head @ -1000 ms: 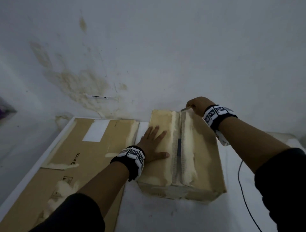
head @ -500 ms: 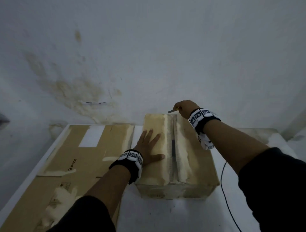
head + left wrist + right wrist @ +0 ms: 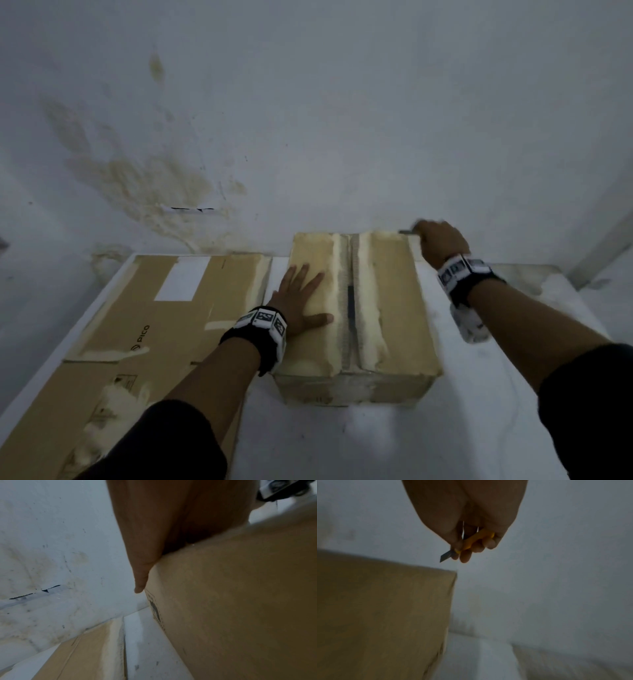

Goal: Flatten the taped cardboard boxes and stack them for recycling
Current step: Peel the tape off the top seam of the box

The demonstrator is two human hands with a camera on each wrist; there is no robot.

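A taped cardboard box (image 3: 387,308) stands on the white table (image 3: 342,442), its top seam running away from me toward the wall. My left hand (image 3: 301,294) lies flat with straight fingers on the box's left top flap; the box side (image 3: 240,601) fills the left wrist view. My right hand (image 3: 440,241) hovers off the box's far right corner and grips a yellow utility knife (image 3: 474,539), its blade (image 3: 444,557) out and pointing left above the box corner (image 3: 450,574). A flattened cardboard sheet (image 3: 137,325) lies on the left of the table.
A stained white wall (image 3: 308,120) rises right behind the box and table. The flattened sheet (image 3: 89,654) reaches the wall at the left. White table surface shows in front of the box and to its right.
My right hand with the knife has swung from the seam at the box's far edge rightward to beyond the far right corner. The left hand stayed flat on the flap.
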